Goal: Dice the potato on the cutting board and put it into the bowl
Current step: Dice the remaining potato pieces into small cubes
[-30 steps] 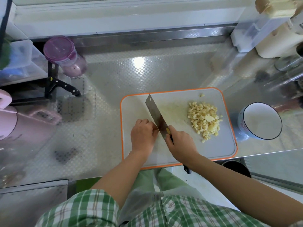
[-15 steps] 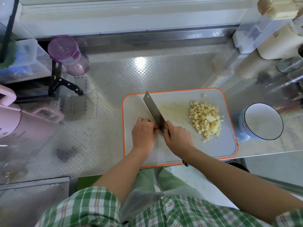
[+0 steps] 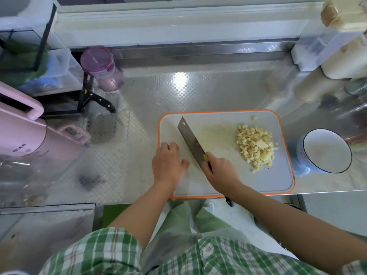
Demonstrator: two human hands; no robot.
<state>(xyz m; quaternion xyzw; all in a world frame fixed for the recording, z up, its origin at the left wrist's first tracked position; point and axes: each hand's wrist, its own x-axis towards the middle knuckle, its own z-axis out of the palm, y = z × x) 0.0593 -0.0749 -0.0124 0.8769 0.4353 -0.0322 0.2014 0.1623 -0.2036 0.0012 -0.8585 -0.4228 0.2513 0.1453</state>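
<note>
A white cutting board with an orange rim point(image 3: 278, 181) lies on the steel counter. A pile of diced potato point(image 3: 255, 145) sits on its right half. My right hand point(image 3: 220, 171) grips the handle of a cleaver point(image 3: 190, 141), whose blade slants up-left across the board's middle; a small yellow bit sticks to the blade near the handle. My left hand point(image 3: 168, 161) rests knuckles-up on the board's left part, fingers curled under, a small gap from the blade. Anything beneath it is hidden. A white bowl with a dark rim point(image 3: 327, 150) stands empty just right of the board.
A black-handled knife point(image 3: 99, 101) hangs from a rack at the left, beside a purple-lidded jar point(image 3: 101, 68) and a pink appliance point(image 3: 23, 132). Clear and cream containers point(image 3: 333, 48) stand at the back right. The counter's front edge runs just below the board.
My left hand has drawn away from the cleaver to the left, opening a gap. The pile of dice and the bowl have not moved.
</note>
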